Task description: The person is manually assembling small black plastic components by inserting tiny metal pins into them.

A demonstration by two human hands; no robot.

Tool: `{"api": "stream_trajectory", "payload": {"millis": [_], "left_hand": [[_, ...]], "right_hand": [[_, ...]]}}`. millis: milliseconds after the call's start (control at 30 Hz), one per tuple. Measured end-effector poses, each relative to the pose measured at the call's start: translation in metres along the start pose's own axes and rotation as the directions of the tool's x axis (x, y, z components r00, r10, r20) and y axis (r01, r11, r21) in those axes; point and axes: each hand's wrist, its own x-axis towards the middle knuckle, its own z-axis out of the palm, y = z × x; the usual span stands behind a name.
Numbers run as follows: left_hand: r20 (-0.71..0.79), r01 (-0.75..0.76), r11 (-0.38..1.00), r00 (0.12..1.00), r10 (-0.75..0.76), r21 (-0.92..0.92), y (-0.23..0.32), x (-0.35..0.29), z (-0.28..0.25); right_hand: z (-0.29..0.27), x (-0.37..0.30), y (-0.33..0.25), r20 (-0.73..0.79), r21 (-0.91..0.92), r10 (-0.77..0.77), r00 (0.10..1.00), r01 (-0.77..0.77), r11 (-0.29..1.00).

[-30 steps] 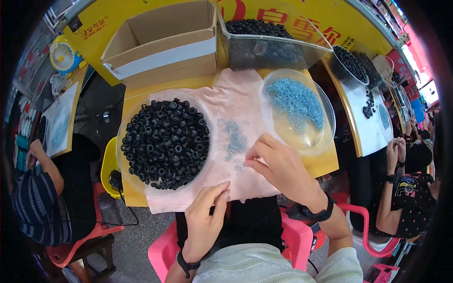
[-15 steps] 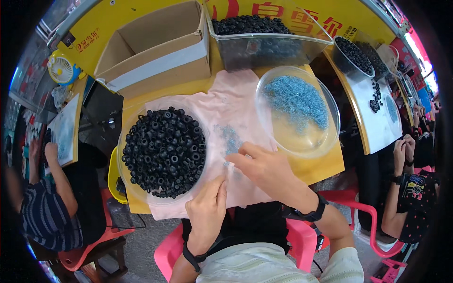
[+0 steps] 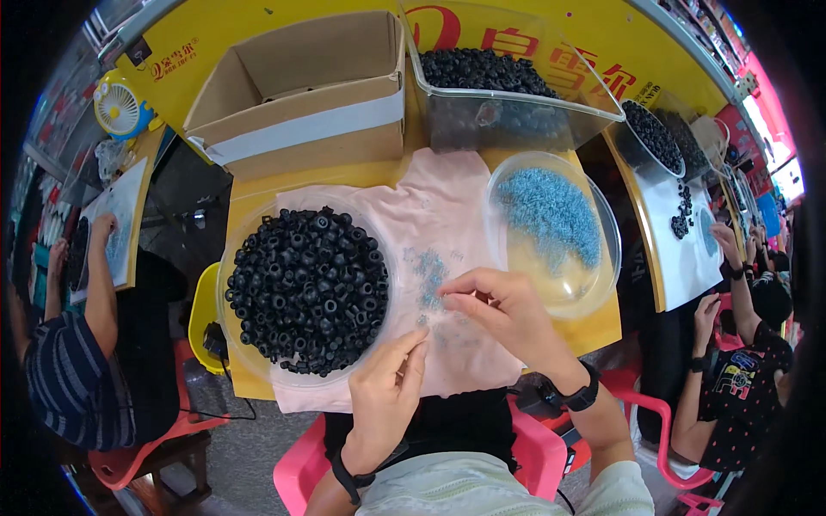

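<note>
A clear bowl [image 3: 237, 344] heaped with black rings [image 3: 308, 288] stands on a pink cloth [image 3: 447, 215] over a yellow table. To its right a clear dish [image 3: 602, 284] holds small blue pieces [image 3: 551, 211]. A few blue pieces [image 3: 428, 271] lie loose on the cloth between them. My right hand [image 3: 508, 314] hovers over those loose pieces with fingertips pinched together; whether it holds one is too small to tell. My left hand [image 3: 387, 391] rests at the cloth's near edge, fingers stretched toward the bowl, holding nothing.
An open cardboard box [image 3: 301, 86] and a clear bin of black rings [image 3: 503, 82] stand at the back. Other people sit at tables to the left [image 3: 77, 344] and right [image 3: 740, 344]. A small yellow fan [image 3: 120, 107] is far left. Pink chair [image 3: 297, 473] below me.
My head has tipped so the table sits lower and larger in view. Both hands stay over the loose blue pieces; the right one has shifted slightly left.
</note>
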Motion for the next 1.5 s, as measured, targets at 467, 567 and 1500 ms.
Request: {"api": "stream_trajectory", "payload": {"millis": [467,567,1500], "left_hand": [[-0.040,-0.207,0.978,0.978,0.206,-0.019,-0.005,-0.014,0.000],[0.012,-0.123,0.992,0.992,0.123,-0.030,-0.001,-0.023,-0.001],[-0.191,-0.011,0.865,0.974,0.123,0.502,-0.008,0.039,-0.067]], "right_hand": [[0.004,-0.038,-0.020,0.194,0.183,0.214,0.957,-0.250,0.951],[0.012,-0.046,-0.021,0.151,0.184,0.222,0.963,-0.248,0.951],[0.033,-0.069,-0.008,-0.013,0.079,0.103,0.995,-0.102,0.992]]}}
